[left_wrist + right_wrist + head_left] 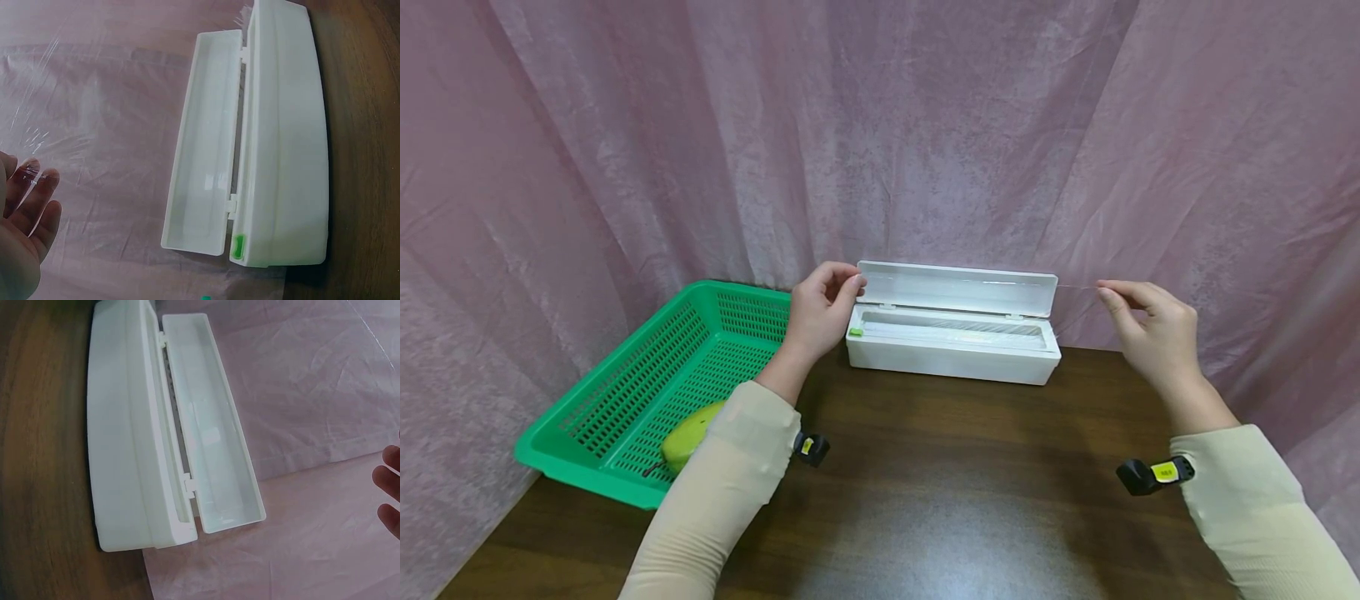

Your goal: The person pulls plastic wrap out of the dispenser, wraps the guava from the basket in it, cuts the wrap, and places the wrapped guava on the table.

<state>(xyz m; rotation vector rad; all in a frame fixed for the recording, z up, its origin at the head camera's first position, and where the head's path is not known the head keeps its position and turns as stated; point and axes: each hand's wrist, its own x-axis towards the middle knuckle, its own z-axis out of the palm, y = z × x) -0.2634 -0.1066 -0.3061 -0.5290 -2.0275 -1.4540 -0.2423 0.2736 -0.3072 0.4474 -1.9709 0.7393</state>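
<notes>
Clear cling film (40, 134), nearly invisible against the curtain, stretches between the two raised hands. My left hand (822, 315) pinches one end of it between thumb and fingers, near the left end of a long white cling film box (951, 360). Farther right, past the box's other end, my right hand (1153, 335) pinches the film's opposite end; a thin shiny line of film shows beside its fingertips. The box's lid (958, 287) is hinged up at the back, and a film roll lies inside. A small green slider (856, 332) sits at the box's left corner.
A green plastic basket (591, 485) stands on the left, partly behind the left arm. In it lies a yellow-green fruit (687, 440), partly covered by the sleeve. The brown wooden table (947, 492) ends at a pink curtain (940, 150) behind the box.
</notes>
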